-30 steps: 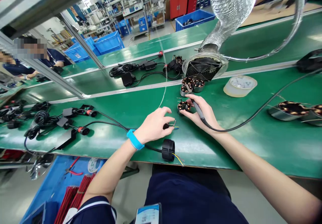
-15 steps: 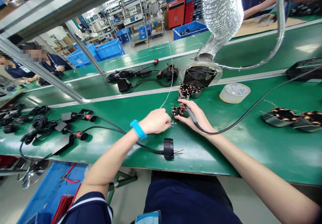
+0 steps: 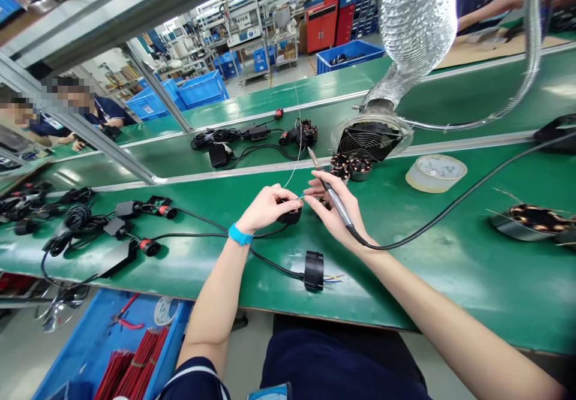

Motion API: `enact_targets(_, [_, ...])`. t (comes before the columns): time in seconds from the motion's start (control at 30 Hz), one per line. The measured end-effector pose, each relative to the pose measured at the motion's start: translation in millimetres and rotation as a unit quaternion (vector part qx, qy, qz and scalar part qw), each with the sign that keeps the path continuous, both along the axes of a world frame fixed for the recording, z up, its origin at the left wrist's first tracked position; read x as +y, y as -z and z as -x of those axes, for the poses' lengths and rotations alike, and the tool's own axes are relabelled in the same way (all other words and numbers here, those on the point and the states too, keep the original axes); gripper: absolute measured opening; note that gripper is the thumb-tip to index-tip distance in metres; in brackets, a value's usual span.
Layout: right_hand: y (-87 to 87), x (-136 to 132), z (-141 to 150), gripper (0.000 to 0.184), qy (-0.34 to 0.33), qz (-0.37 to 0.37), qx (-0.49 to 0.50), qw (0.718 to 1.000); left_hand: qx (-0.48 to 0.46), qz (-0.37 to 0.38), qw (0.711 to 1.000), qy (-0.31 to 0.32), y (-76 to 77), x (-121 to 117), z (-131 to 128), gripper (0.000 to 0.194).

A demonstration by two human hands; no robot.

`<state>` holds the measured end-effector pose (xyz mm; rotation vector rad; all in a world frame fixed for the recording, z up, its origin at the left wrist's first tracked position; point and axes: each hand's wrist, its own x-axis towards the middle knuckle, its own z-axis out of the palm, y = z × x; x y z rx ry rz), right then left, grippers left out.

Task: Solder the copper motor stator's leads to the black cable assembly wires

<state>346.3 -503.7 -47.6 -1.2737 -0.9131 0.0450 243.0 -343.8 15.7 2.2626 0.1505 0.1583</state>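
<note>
— Green belt point(image 3: 450, 256) under you, and your left hand point(image 3: 267, 208) is closed around a black connector point(image 3: 290, 215), lifted just off the surface, its thin coloured wire ends point(image 3: 300, 197) poking toward your other hand.

— And my right?

— Your right hand point(image 3: 335, 214) grips the soldering iron point(image 3: 326, 187) like a pen, tip tilted up and left, its black cord point(image 3: 450, 208) trailing off to the right. Your fingertips nearly meet the wire ends.

— Anything readable nearby?

— No writing is legible. The tape roll point(image 3: 435, 172) near the fan point(image 3: 371, 139) is too blurred to read. A second black connector point(image 3: 314, 270) lies near the belt's front edge, and copper-wound stators point(image 3: 351, 166) sit just beyond your hands.
</note>
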Motion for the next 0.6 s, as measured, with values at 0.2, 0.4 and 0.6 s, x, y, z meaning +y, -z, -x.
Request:
enact_targets(0.2, [0.4,7,2,0.044,0.012,-0.007,0.049,0.999,-0.034,-0.008,0.999,-0.029,5.7,-6,6,0.026])
enact_targets(0.4, [-1.7,4,10,0.04,0.081,-0.011,0.071,0.994,-0.151,-0.227,0.956,-0.109,30.1,-32,2,0.02])
enact_targets(0.6, [1.3,5,17,0.041,0.133,-0.024,0.098,0.986,-0.2,-0.465,0.858,-0.089,51.5,-38,1,0.029])
